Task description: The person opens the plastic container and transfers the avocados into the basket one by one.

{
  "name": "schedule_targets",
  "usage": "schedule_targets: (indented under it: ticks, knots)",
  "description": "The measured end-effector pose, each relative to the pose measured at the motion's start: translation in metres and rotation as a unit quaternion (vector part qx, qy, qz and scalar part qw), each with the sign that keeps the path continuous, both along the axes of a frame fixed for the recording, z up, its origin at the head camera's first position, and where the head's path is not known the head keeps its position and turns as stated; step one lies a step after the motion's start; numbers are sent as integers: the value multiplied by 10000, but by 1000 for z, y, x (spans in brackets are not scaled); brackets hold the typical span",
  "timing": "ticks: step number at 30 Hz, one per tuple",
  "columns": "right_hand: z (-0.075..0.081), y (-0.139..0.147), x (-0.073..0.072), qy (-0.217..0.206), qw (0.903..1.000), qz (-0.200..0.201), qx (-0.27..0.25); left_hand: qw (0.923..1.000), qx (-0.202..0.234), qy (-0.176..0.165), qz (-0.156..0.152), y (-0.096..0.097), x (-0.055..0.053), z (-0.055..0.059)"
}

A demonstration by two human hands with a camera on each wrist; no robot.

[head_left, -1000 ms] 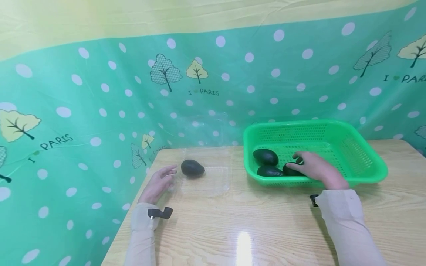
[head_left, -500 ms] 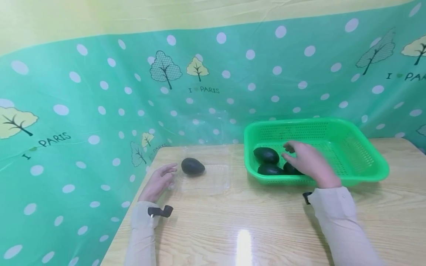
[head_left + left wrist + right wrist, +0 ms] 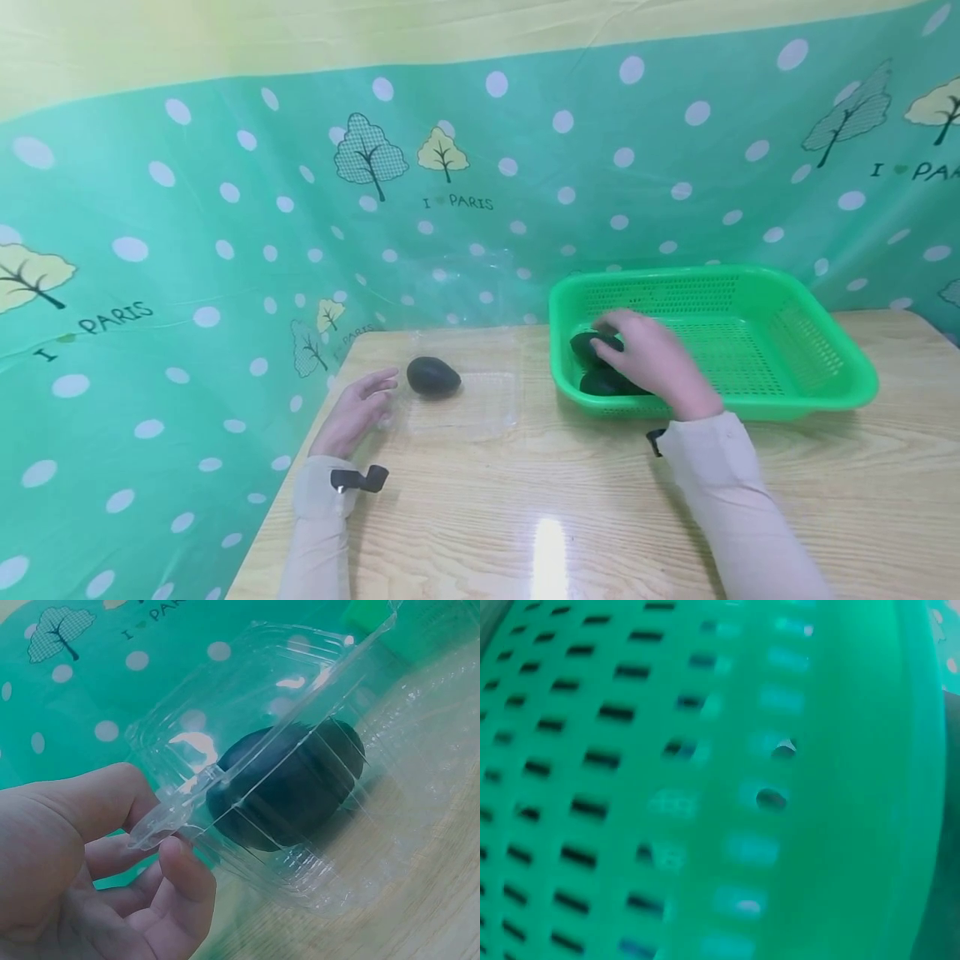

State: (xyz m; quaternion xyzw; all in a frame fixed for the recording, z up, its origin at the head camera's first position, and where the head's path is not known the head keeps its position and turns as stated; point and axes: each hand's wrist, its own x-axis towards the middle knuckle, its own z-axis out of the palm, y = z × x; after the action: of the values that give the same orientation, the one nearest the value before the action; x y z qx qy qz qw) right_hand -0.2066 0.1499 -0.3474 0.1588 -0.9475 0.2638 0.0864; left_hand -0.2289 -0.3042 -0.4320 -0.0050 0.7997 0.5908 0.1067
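In the head view, a clear plastic clamshell container [image 3: 480, 417] stands on the table with its lid up. One dark avocado [image 3: 433, 377] lies at its left side. My left hand [image 3: 352, 417] holds the container's left edge; the left wrist view shows the thumb and a finger pinching the clear rim [image 3: 169, 817] beside the avocado [image 3: 289, 784]. My right hand [image 3: 652, 358] reaches into a green basket [image 3: 817, 358], its thumb and fingers around the rear avocado [image 3: 587, 348]. Another avocado [image 3: 606, 382] lies in front of it. The hand covers others partly.
The wooden table [image 3: 480, 517] runs up to a green polka-dot curtain [image 3: 525, 192] at the back and left. Blurred slotted basket wall [image 3: 840, 787] fills most of the right wrist view, which shows no fingers.
My right hand has let go of an avocado at the basket's front, lifted, and moved left to the rear avocado. The left hand stays at the container's edge.
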Motion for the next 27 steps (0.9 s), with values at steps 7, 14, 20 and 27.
schedule_targets:
  ticks: [7, 14, 20, 27]
  knots:
    - [0, -17, -6, 130, 9998, 134, 102, 10000, -3, 18, -19, -2, 1, 0]
    - [-1, -38, -10, 144, 9994, 291, 107, 9999, 30, -72, 71, 0, 0, 1]
    - [-1, -53, -11, -34, 9989, 417, -209, 9999, -72, -56, 86, 0, 0, 2]
    - [-5, -71, -15, -240, 9966, 649, -456, 10000, -1, -70, 20, 0, 0, 3]
